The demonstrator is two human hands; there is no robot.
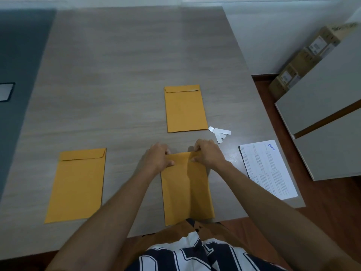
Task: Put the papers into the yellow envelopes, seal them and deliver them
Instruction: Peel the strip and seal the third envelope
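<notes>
Currently both hands work the top edge of the near envelope (187, 190), which lies flat at the table's (117, 65) near edge, its lower end overhanging slightly. Left hand (158, 156): fingers curled over the top left corner, thumb pressing the face. Right hand (208, 153): fingers pinch the top right edge. Second envelope (77, 184) lies to the left, flap closed. A stack of envelopes (185, 110) lies farther back. White strips (219, 133) lie beside the stack. Printed papers (267, 169) lie at the right table edge.
</notes>
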